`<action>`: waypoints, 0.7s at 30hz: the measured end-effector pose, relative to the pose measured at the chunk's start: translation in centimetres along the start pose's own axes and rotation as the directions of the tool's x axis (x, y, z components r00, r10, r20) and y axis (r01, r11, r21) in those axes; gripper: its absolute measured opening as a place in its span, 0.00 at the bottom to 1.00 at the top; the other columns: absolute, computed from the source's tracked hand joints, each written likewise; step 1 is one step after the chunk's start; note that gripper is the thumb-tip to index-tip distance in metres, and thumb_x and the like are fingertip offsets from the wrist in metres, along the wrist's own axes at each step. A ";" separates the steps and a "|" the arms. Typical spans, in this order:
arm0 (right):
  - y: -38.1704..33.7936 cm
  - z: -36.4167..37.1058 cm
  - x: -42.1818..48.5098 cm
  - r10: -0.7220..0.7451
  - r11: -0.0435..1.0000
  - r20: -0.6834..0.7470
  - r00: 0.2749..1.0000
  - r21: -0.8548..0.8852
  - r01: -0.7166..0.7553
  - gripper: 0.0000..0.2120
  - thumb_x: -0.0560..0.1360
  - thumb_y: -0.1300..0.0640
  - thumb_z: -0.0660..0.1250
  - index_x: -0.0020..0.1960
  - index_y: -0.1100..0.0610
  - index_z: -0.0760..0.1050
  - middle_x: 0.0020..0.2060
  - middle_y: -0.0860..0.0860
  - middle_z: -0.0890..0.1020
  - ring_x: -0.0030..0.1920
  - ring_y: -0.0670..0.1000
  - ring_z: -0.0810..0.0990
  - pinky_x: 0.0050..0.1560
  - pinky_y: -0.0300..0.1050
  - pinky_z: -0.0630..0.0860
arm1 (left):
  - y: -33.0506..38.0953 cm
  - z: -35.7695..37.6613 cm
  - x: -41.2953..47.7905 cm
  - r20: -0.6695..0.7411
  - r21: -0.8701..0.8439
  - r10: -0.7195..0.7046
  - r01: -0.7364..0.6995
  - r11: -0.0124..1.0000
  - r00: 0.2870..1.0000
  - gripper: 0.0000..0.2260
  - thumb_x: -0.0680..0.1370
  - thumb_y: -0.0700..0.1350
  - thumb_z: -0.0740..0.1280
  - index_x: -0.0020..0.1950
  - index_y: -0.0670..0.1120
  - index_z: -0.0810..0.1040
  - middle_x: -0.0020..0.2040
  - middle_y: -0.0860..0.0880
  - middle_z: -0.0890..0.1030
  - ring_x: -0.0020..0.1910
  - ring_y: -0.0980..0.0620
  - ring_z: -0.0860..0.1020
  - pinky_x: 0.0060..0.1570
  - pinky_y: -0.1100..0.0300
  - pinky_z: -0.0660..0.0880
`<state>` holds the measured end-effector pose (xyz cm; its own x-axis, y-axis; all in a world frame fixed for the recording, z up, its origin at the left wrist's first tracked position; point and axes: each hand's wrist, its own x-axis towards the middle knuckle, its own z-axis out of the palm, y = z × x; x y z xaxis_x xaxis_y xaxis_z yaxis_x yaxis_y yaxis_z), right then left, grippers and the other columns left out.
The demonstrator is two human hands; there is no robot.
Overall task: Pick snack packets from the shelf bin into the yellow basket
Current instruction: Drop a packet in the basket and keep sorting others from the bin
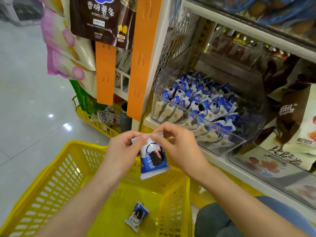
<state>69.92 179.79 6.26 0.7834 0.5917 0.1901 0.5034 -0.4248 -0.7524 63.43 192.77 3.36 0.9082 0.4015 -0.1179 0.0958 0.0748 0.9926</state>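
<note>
Head view | snack packet (153, 159) is pinched by its top seal between left hand (123, 147) and right hand (179, 146) fingers | long axis hangs downward, apparently directly above yellow basket (56, 177) | one packet (136, 216) is already inside.

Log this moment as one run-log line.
left hand: pinches top seam of held packet | right hand: pinches same seam | held packet: over yellow basket | second packet: on basket floor | shelf bin: many packets

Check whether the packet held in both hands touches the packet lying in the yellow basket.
Apart. Head view shows the held packet pinched between left hand and right hand, hanging clear above the loose packet in the yellow basket.
</note>
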 end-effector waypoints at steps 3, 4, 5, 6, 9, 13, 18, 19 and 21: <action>0.0 0.2 -0.2 -0.186 0.953 -0.026 0.982 -0.249 0.174 0.02 0.75 0.56 0.66 0.45 0.54 0.77 0.39 0.45 0.77 0.41 0.43 0.75 0.41 0.42 0.76 | -0.1 0.0 0.2 0.014 -0.075 -0.077 0.078 0.994 0.997 0.08 0.77 0.44 0.65 0.41 0.49 0.82 0.38 0.48 0.85 0.37 0.54 0.82 0.37 0.64 0.79; 0.0 0.2 -0.2 -0.215 0.934 -0.045 0.975 -0.302 0.192 0.03 0.75 0.55 0.66 0.45 0.54 0.77 0.39 0.44 0.77 0.41 0.42 0.74 0.40 0.42 0.75 | -0.2 0.1 0.2 0.006 -0.075 -0.078 0.078 0.994 0.997 0.07 0.77 0.44 0.65 0.41 0.49 0.82 0.39 0.48 0.84 0.38 0.54 0.82 0.36 0.64 0.79; 0.0 0.2 -0.2 -0.229 0.924 -0.075 0.971 -0.329 0.193 0.03 0.75 0.54 0.66 0.45 0.53 0.78 0.39 0.43 0.76 0.40 0.42 0.74 0.39 0.40 0.75 | -0.3 0.1 0.3 -0.017 -0.056 -0.064 0.063 0.996 0.998 0.06 0.76 0.44 0.66 0.42 0.49 0.82 0.39 0.48 0.84 0.38 0.54 0.82 0.37 0.64 0.78; 0.0 0.2 -0.3 -0.234 0.921 -0.107 0.966 -0.341 0.186 0.03 0.75 0.54 0.66 0.45 0.53 0.78 0.38 0.42 0.75 0.40 0.42 0.73 0.38 0.40 0.74 | -0.4 0.1 0.4 -0.060 -0.018 -0.040 0.039 0.999 0.997 0.05 0.76 0.44 0.66 0.42 0.48 0.80 0.40 0.48 0.84 0.40 0.54 0.82 0.39 0.63 0.78; 0.0 0.3 -0.1 -0.212 0.936 -0.182 0.960 -0.322 0.145 0.04 0.76 0.54 0.65 0.45 0.54 0.77 0.39 0.43 0.76 0.40 0.44 0.75 0.37 0.43 0.75 | -0.5 -0.2 0.7 -0.184 0.098 -0.046 0.065 0.993 0.982 0.06 0.77 0.46 0.65 0.42 0.47 0.76 0.41 0.45 0.80 0.40 0.50 0.79 0.42 0.58 0.77; 0.1 0.0 0.1 -0.213 0.962 -0.173 0.962 -0.208 0.176 0.03 0.75 0.55 0.66 0.45 0.55 0.78 0.41 0.46 0.78 0.43 0.46 0.77 0.42 0.47 0.76 | 0.4 -0.3 0.6 0.038 -0.128 -0.379 0.381 0.916 0.925 0.20 0.81 0.54 0.52 0.42 0.43 0.77 0.40 0.42 0.81 0.37 0.48 0.80 0.33 0.60 0.77; 0.3 0.3 -0.2 -0.342 0.923 -0.071 0.937 -0.214 0.321 0.03 0.72 0.58 0.69 0.44 0.57 0.80 0.44 0.49 0.79 0.48 0.47 0.76 0.51 0.38 0.73 | 0.5 -0.8 0.6 0.178 -0.497 -0.374 0.411 0.764 0.910 0.14 0.78 0.50 0.61 0.51 0.41 0.79 0.46 0.41 0.84 0.44 0.48 0.83 0.41 0.59 0.80; 0.3 0.3 -0.2 -0.366 0.909 -0.049 0.929 -0.232 0.346 0.03 0.72 0.58 0.69 0.44 0.58 0.80 0.44 0.50 0.79 0.49 0.46 0.75 0.51 0.36 0.71 | 0.5 -0.9 0.6 0.179 -0.547 -0.359 0.396 0.738 0.916 0.11 0.77 0.46 0.63 0.51 0.40 0.79 0.45 0.42 0.84 0.42 0.50 0.83 0.41 0.59 0.81; 0.3 0.3 -0.3 -0.405 0.877 0.025 0.914 -0.273 0.396 0.04 0.72 0.58 0.70 0.45 0.58 0.80 0.46 0.51 0.79 0.50 0.47 0.74 0.50 0.36 0.70 | 0.6 -1.0 0.6 0.185 -0.598 -0.344 0.383 0.704 0.921 0.07 0.75 0.41 0.65 0.49 0.40 0.80 0.41 0.44 0.84 0.38 0.53 0.83 0.38 0.61 0.81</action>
<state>69.71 179.73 5.79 0.5026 0.7301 0.4629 0.8513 -0.3247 -0.4121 63.66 194.00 3.89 0.8784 0.1755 -0.4446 0.1715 0.7524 0.6360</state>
